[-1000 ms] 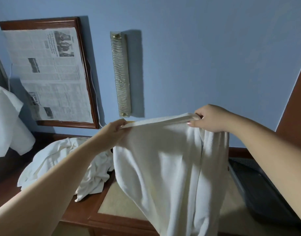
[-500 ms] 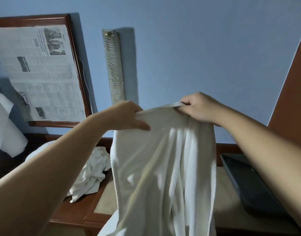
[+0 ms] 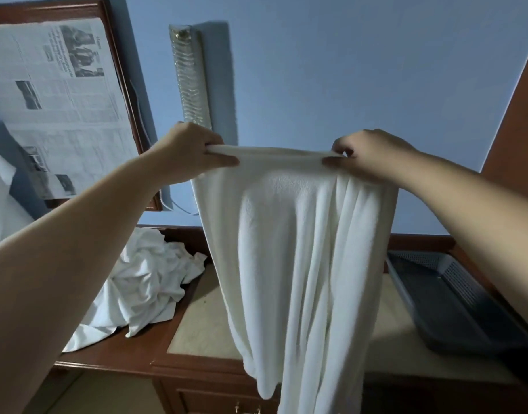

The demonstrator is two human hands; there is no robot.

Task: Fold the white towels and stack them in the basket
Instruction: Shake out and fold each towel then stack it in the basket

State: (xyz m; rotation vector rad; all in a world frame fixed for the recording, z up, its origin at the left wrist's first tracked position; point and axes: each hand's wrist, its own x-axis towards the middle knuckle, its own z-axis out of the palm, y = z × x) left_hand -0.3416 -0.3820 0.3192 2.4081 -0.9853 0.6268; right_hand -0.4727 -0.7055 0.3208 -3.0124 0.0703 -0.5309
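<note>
A white terry-cloth towel (image 3: 289, 249) hangs in the air in front of the pale blue wall (image 3: 346, 70), well above the wooden desk with its beige inlaid top (image 3: 203, 327). The left hand (image 3: 188, 153) pinches the towel's top edge at one end, and the right hand (image 3: 367, 155) pinches the same edge at the other end; the hands are apart with the edge stretched between them. To the left of the towel, a crumpled heap of white towels (image 3: 143, 282) lies on the desk. To the right of the towel sits a dark perforated plastic basket (image 3: 454, 303), its inside seemingly bare, though shadow hides part of it.
</note>
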